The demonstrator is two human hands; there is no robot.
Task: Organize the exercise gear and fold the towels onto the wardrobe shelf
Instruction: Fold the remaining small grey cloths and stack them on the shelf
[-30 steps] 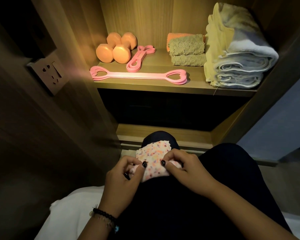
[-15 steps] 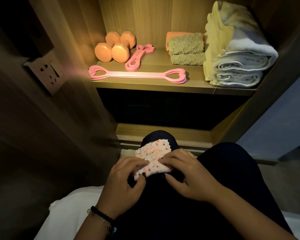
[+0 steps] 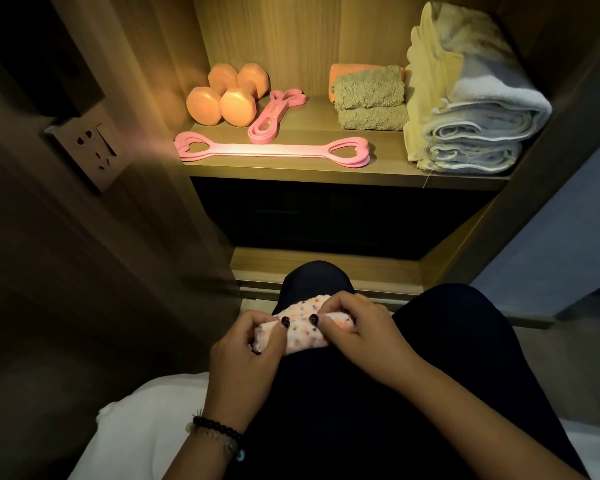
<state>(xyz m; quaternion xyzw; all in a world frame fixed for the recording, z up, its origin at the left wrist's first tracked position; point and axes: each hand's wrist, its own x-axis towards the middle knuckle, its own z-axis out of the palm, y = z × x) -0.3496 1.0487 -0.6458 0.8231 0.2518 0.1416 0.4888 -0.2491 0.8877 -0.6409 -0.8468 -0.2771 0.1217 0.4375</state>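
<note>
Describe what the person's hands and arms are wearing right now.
Both forearms are bare, with no sleeves in view. The left hand has a black bead bracelet on its wrist, with a second, paler beaded strand beside it. Dark nail polish shows on a nail of each hand. The right hand shows no rings or wristwear.

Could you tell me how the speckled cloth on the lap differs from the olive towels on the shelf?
The speckled cloth is pale with coloured dots; the olive towels are plain. The cloth is half rolled, pinched by the left hand and right hand; the towels lie folded and stacked, untouched. Both look fluffy.
</note>
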